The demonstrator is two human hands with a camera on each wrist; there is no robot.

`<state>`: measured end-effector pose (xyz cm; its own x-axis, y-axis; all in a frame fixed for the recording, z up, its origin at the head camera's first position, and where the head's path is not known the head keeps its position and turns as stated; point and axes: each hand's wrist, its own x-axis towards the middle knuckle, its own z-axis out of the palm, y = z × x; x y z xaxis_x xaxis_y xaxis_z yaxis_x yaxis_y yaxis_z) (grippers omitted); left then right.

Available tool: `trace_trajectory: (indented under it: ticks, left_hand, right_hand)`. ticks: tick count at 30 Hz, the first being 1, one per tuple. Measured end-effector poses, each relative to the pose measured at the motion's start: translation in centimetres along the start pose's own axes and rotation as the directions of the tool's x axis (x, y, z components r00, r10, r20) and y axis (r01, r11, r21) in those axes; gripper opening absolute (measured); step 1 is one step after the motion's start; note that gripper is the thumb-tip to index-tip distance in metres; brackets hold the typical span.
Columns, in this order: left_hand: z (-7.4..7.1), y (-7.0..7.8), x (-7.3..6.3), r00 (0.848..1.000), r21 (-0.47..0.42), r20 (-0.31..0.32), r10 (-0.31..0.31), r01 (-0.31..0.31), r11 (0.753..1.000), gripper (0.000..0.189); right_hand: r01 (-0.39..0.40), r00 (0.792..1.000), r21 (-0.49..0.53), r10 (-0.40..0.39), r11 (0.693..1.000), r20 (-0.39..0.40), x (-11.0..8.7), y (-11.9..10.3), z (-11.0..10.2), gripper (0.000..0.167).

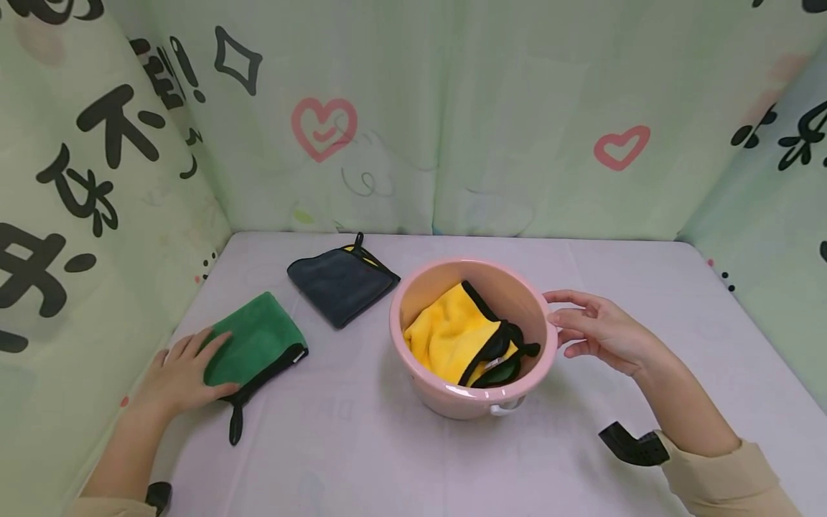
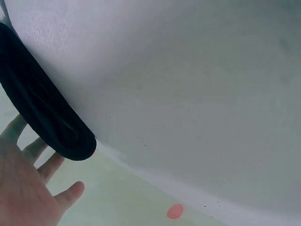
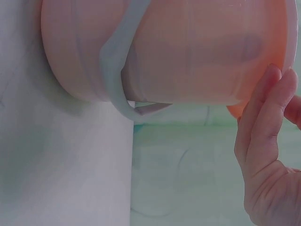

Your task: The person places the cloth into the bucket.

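A folded green cloth [image 1: 260, 345] with black trim and a hanging loop lies at the left of the table. My left hand [image 1: 184, 377] rests on its left edge with fingers spread; in the left wrist view the cloth's dark folded edge [image 2: 42, 99] hides the fingertips. In the middle stands a pink bucket [image 1: 439, 395] holding a yellow cloth [image 1: 452, 330] with black trim, crumpled inside. My right hand [image 1: 604, 330] touches the bucket's right rim with loosely extended fingers. In the right wrist view those fingertips [image 3: 289, 82] meet the rim.
A folded dark grey cloth [image 1: 339, 283] with a loop lies behind and left of the bucket. A pale handle [image 3: 113, 70] hangs down the bucket's side. Printed curtains [image 1: 517, 143] enclose the white-covered table [image 1: 323, 459] at the back and both sides.
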<state>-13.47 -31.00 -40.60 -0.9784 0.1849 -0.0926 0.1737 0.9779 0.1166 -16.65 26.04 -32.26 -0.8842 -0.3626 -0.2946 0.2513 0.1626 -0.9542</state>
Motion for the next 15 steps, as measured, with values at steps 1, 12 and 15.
trace_trajectory:
  ticks: [1, 12, 15]
  left_hand:
    - [0.06, -0.04, -0.02, 1.000, 0.001, 0.006, -0.003, 0.003, 1.000, 0.088]
    - [0.80, -0.08, 0.40, 0.998, -0.020, 0.048, -0.027, 0.028, 0.999, 0.083]
    - [0.89, -0.08, 0.44, 0.998, -0.016, 0.053, -0.027, 0.028, 0.999, 0.081]
  right_hand:
    - [0.004, 1.000, 0.002, -0.004, 1.000, 0.002, 0.00, 0.03, 0.01, 0.024]
    - [0.019, 1.000, -0.012, -0.019, 1.000, 0.000, 0.00, -0.05, 0.17, 0.023]
    - [0.020, 1.000, -0.011, -0.020, 1.000, 0.002, -0.01, -0.11, 0.24, 0.022]
